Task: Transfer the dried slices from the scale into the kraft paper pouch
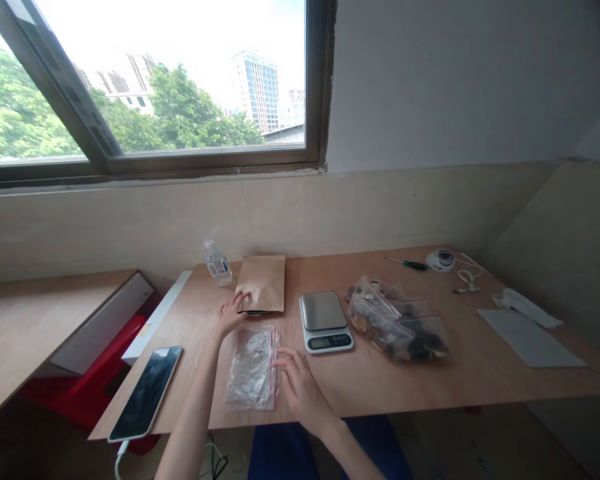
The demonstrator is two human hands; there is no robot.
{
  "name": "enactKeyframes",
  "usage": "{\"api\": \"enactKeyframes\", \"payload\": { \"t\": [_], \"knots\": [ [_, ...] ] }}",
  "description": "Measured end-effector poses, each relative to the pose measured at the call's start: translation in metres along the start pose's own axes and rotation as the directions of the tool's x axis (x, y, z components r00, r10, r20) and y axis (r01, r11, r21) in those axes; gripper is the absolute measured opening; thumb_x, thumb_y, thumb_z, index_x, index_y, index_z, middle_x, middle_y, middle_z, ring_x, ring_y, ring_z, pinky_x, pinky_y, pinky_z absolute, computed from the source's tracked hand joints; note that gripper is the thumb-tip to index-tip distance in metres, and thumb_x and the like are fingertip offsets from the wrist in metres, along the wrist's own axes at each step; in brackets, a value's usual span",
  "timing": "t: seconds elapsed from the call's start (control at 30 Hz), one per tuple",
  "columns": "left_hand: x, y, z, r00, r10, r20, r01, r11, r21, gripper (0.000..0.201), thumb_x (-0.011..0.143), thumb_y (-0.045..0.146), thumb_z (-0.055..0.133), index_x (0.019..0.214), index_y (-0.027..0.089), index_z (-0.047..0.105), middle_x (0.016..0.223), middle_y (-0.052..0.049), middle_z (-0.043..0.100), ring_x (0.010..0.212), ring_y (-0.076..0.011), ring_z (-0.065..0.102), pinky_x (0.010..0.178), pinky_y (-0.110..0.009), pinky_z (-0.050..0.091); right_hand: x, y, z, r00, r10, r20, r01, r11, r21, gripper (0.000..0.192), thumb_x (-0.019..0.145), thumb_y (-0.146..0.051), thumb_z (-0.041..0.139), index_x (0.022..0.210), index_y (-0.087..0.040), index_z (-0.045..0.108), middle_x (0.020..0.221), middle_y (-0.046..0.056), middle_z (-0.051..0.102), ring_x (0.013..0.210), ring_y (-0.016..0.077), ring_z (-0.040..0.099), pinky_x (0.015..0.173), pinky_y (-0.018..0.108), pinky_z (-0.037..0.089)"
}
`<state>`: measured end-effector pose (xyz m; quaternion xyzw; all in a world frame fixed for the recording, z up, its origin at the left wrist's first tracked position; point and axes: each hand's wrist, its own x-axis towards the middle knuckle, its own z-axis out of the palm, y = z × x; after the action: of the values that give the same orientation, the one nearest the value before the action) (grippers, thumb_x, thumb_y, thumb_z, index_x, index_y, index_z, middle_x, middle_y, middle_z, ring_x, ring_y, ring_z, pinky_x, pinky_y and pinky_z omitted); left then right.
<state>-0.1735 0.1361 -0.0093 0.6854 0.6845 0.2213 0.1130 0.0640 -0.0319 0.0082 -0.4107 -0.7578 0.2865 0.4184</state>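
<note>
A brown kraft paper bag (pixel 265 283) lies flat near the wall, its opening facing me with a dark edge showing. My left hand (pixel 234 315) rests at the bag's lower left corner, fingers stretched out and apart. Closer to me lies a stack of clear zip bags (pixel 251 370) with red seal lines along the right side. My right hand (pixel 300 385) is beside that red edge, fingers loosely extended with fingertips at or just over it; whether they touch is unclear. A kitchen scale (pixel 324 313) with a steel plate stands right of the bags, nothing on its plate.
Filled zip bags (pixel 395 323) with dark and brown contents lie right of the scale. A water bottle (pixel 219 265), phone (pixel 147 392) with cable, screwdriver (pixel 407 264), white dome camera (pixel 441 260), and white sheet (pixel 533 339) surround the work area. The table's front edge is close.
</note>
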Motion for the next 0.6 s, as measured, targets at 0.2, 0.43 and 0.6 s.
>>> {"api": "enactKeyframes", "payload": {
  "t": [0.2,0.43,0.6],
  "knots": [
    [-0.002,0.009,-0.001,0.991,0.131,-0.028,-0.133,0.99,-0.055,0.039,0.074,0.017,0.048,0.108,0.031,0.063,0.121,-0.002,0.061,0.11,-0.0213,0.054,0.102,-0.038,0.029,0.003,0.008,0.012,0.999,0.014,0.046,-0.014,1.0,-0.01,0.04,0.086,-0.005,0.032,0.117,-0.024,0.049,0.126,0.007,0.049,0.119,0.018,0.047,0.1,0.038,0.044],
    [-0.023,0.059,-0.016,0.948,0.224,-0.225,-0.251,0.963,-0.097,0.026,0.084,0.032,0.048,0.102,0.031,0.066,0.092,-0.003,0.07,0.085,-0.0201,0.064,0.09,-0.032,0.04,0.057,0.027,0.026,0.991,-0.102,-0.082,0.071,0.945,-0.319,0.047,0.091,-0.014,0.031,0.138,-0.016,0.03,0.143,0.011,0.034,0.136,0.0244,0.022,0.109,0.05,0.029],
    [-0.044,0.087,-0.027,0.905,0.124,-0.406,-0.203,0.967,-0.156,0.026,0.084,0.036,0.049,0.101,0.028,0.067,0.087,-0.004,0.071,0.071,-0.0196,0.065,0.063,-0.025,0.043,0.061,0.024,0.02,0.987,-0.161,-0.015,0.135,0.873,-0.469,0.042,0.089,-0.007,0.031,0.128,-0.011,0.044,0.129,0.013,0.05,0.13,0.0247,0.033,0.107,0.047,0.031]
  ]
}}
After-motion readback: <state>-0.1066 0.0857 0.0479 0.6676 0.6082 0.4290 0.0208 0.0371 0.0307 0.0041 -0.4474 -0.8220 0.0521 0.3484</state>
